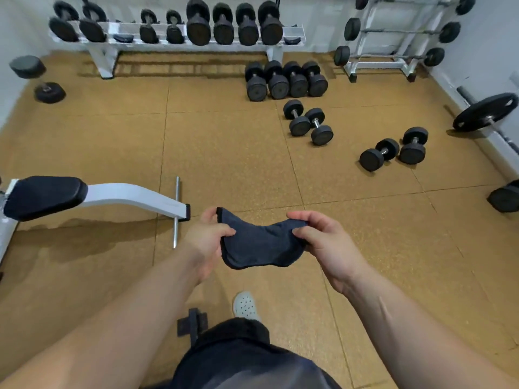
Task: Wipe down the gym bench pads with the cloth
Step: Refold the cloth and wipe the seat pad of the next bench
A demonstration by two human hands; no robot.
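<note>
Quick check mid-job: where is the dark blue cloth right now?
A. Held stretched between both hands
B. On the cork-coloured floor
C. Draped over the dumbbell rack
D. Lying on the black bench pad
A: the dark blue cloth hangs between the left hand and right hand, each pinching an end, well clear of the black bench pad.

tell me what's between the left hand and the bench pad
In the head view, the bench's white frame and its steel crossbar lie between the left hand and the bench pad.

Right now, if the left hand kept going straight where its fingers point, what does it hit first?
The cloth it already grips, then the right hand holding the other end. Depth past that is unclear.
</note>
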